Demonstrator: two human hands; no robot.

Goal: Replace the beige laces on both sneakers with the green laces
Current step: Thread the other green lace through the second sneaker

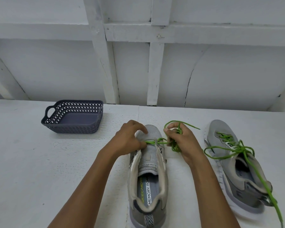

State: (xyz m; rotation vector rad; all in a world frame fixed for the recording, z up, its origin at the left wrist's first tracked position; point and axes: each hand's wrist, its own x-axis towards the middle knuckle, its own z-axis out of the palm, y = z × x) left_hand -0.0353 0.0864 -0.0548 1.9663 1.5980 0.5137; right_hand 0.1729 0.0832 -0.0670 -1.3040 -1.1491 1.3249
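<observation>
Head view: both hands on the green lace (161, 142) at the near sneaker's (148, 170) toe

Left hand (130, 139) has its fingers curled, thumb and fingertips pinching the lace at the lowest eyelets, forefinger arched onto the grey mesh toe. Right hand (183, 143) is closed round a tangled bunch of the same round cord, one loop standing above the knuckles. The sneaker stands upright on the white table (39, 162). A second sneaker (220, 129), to its right, leans over, laced in green, ends trailing. A dark plastic lattice basket (72, 127) sits well apart at left.
</observation>
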